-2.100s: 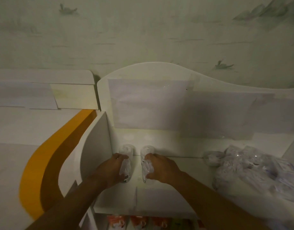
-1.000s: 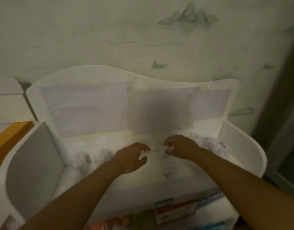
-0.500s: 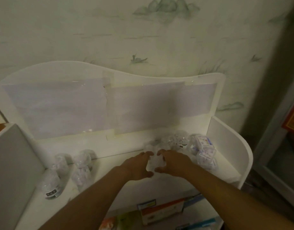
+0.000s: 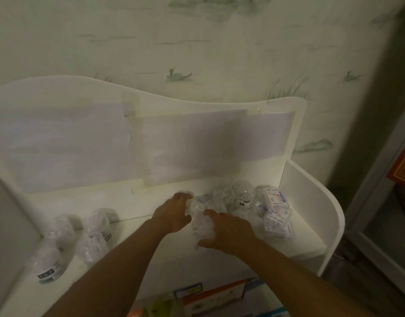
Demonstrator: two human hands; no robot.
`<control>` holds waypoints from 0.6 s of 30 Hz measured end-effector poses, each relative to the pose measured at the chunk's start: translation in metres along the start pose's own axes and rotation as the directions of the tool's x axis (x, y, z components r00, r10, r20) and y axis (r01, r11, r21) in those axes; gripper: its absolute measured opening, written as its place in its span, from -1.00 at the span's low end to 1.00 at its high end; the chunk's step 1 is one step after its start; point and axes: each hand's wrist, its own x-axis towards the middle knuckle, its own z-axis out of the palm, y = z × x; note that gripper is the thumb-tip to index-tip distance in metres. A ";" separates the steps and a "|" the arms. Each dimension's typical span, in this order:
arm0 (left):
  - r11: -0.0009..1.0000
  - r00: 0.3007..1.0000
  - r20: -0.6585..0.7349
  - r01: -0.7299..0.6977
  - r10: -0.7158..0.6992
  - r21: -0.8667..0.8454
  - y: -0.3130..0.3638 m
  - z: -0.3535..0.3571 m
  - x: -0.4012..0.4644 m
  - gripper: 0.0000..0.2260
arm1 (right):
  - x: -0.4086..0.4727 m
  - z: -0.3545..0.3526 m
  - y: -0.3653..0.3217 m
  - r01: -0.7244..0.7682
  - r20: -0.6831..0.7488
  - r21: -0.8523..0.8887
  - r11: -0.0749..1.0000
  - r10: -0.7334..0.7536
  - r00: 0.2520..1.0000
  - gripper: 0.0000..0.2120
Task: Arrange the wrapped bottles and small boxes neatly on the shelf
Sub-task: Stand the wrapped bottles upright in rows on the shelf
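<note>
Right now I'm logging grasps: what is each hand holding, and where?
The right hand grips a wrapped bottle around its side. The left hand reaches into the pile; its grip cannot be told.

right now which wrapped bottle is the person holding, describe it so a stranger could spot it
Look at the white shelf and go to the pile of wrapped items at its right end. Just left of the pile, the bottle sits between the left hand and right hand. It alone is gripped; the four bottles at the far left stand untouched.
</note>
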 end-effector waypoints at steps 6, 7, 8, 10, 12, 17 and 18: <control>0.998 0.999 -0.016 -0.033 0.034 0.060 0.009 0.023 0.025 -0.42 | 0.000 0.014 0.006 0.011 -0.035 0.058 0.998 -0.009 0.999 -0.23; 0.999 1.000 -0.015 -0.005 0.005 0.034 0.011 0.024 0.026 -0.44 | -0.001 0.014 0.007 0.011 -0.035 0.074 0.997 -0.008 0.999 -0.24; 1.000 1.000 -0.014 0.013 -0.013 0.013 0.012 0.023 0.027 -0.45 | -0.001 0.014 0.007 0.013 -0.038 0.087 0.996 -0.010 0.999 -0.24; 0.998 0.999 0.004 0.044 -0.044 -0.033 0.011 0.018 0.026 -0.46 | -0.001 0.014 0.009 0.016 -0.036 0.107 0.994 -0.012 0.999 -0.25; 0.996 0.998 0.010 0.059 -0.059 -0.069 0.005 0.007 0.023 -0.47 | 0.000 0.014 0.009 0.004 -0.022 0.127 0.992 -0.001 1.000 -0.25; 0.981 0.997 0.066 0.039 -0.027 -0.188 -0.038 -0.018 0.013 -0.42 | 0.002 0.018 0.000 -0.047 -0.024 0.178 0.983 0.052 0.998 -0.24; 0.970 0.998 0.064 0.045 -0.030 -0.240 -0.044 -0.023 0.008 -0.43 | 0.003 0.018 -0.003 -0.057 -0.036 0.184 0.981 0.064 0.997 -0.25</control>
